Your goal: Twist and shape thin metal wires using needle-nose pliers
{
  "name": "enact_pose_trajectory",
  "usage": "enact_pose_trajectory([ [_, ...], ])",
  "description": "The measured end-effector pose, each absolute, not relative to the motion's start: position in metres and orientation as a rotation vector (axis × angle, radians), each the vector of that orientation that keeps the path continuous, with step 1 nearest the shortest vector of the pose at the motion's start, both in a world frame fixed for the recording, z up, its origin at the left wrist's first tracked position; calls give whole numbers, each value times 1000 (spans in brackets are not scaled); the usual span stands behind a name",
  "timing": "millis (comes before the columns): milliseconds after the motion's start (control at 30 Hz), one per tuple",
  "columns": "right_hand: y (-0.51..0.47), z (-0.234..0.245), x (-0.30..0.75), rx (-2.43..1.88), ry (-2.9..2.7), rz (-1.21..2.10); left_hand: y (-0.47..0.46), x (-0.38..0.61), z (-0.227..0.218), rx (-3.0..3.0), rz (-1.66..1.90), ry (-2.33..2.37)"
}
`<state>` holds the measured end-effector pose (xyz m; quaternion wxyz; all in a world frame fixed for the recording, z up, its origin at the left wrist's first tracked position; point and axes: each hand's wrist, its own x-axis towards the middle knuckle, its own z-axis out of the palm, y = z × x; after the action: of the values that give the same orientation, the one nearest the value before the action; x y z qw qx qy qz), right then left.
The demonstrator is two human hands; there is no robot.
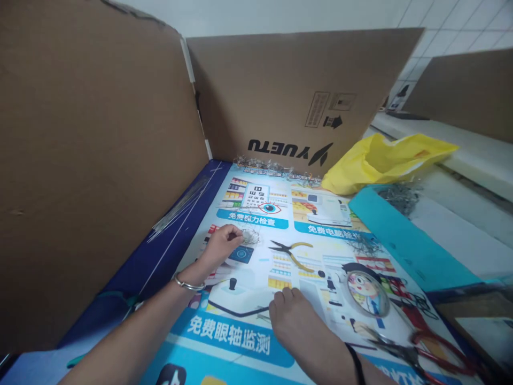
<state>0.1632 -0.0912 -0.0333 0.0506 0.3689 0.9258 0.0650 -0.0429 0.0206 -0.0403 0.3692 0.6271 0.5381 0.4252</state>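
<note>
My left hand [221, 247], with a silver bangle on the wrist, rests on a printed poster [256, 342] and pinches at a small tangle of thin silver wire [250, 235]. My right hand [294, 321] lies knuckles-up on the poster nearer to me, fingers curled under; what they hold is hidden. Yellow-handled pliers [292, 249] lie on the poster between and beyond the two hands, touched by neither.
Cardboard walls [96, 160] stand to the left and behind. Long straight wires [180, 206] lie along the left edge. A yellow plastic bag [385, 160], a teal sheet [401, 235], loose wire bits [364, 243], a round lens [367, 293] and red-handled scissors [433, 353] sit to the right.
</note>
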Motion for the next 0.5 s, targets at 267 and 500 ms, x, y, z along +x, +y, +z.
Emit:
enact_pose_trajectory([
  [267,-85,-22,181,1165,2820,-24,16,-51,-32,1751,1006,1423],
  [500,-83,-8,189,1455,2729,-372,13,-59,-12,1912,922,1459],
])
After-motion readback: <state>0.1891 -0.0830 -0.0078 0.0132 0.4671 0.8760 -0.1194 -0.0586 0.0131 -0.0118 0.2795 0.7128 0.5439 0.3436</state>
